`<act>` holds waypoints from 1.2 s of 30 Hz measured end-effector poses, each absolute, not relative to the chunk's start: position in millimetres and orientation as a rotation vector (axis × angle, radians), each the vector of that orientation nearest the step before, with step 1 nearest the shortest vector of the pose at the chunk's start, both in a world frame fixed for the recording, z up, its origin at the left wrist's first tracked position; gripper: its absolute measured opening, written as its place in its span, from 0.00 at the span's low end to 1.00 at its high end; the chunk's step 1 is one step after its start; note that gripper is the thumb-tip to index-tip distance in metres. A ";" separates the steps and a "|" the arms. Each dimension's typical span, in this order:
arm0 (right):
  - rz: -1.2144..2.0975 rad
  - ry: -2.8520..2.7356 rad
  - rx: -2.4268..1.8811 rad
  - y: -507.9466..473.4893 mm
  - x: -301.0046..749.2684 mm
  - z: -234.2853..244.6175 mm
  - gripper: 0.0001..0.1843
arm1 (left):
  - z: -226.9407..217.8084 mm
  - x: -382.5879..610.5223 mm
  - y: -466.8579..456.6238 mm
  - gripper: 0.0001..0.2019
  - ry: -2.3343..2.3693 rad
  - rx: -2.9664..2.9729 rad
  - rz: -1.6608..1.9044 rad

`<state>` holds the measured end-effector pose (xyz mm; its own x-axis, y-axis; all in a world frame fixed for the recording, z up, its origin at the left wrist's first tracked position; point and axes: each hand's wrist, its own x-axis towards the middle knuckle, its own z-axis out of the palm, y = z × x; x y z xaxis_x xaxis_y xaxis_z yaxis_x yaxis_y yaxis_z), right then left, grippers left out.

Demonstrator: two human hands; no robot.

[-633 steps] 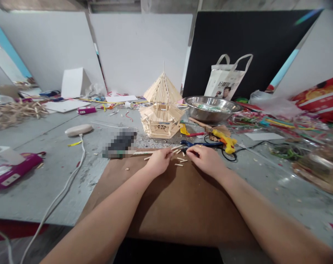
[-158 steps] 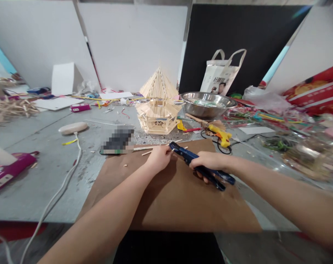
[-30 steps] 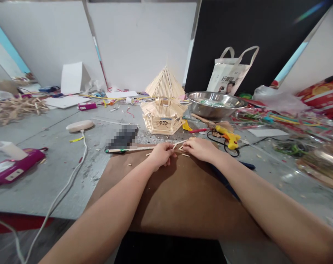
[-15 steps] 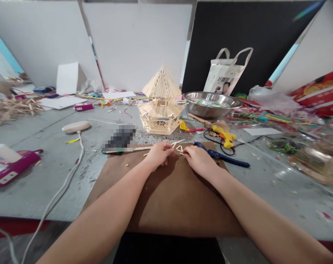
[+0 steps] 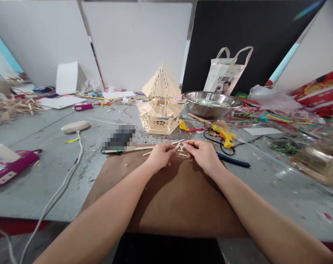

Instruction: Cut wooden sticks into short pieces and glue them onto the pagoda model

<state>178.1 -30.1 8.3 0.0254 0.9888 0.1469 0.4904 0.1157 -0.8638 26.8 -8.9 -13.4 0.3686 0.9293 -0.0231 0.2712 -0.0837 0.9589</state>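
Both hands meet over the far end of a brown paper sheet (image 5: 166, 198) on the grey table. My left hand (image 5: 161, 156) is curled, its fingertips pinched on a short wooden stick. My right hand (image 5: 201, 153) is curled too, pinching a small stick piece close to the left fingertips. Several short cut stick pieces (image 5: 180, 148) lie between and just beyond the fingers. The blue-handled cutter (image 5: 232, 160) lies on the table right of my right hand, untouched. A stick-built pagoda model (image 5: 160, 104) stands behind the hands.
A yellow glue gun (image 5: 223, 134) with a black cord lies right of the model, a steel bowl (image 5: 212, 104) behind it. A blurred dark object (image 5: 119, 138) and a long stick (image 5: 128, 149) lie left of the paper. A white cable (image 5: 59, 190) and a magenta box (image 5: 9, 168) are at left; clutter fills the right.
My right hand has lifted slightly and drawn toward the left hand, fingertips now nearly meeting. The cutter put down earlier still lies at the right.
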 end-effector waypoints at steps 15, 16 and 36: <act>1.359 -1.141 -1.287 -29.2 180.4 11.8 0.06 | -10.9 29.7 -14.1 0.09 1.011 1.602 0.753; 1.373 -1.151 -1.280 -29.7 180.0 12.1 0.06 | -11.2 29.2 -13.9 0.09 1.006 1.606 0.750; 1.449 -1.288 -1.289 -33.7 177.5 10.9 0.11 | -6.6 30.2 -16.2 0.09 0.957 1.603 0.719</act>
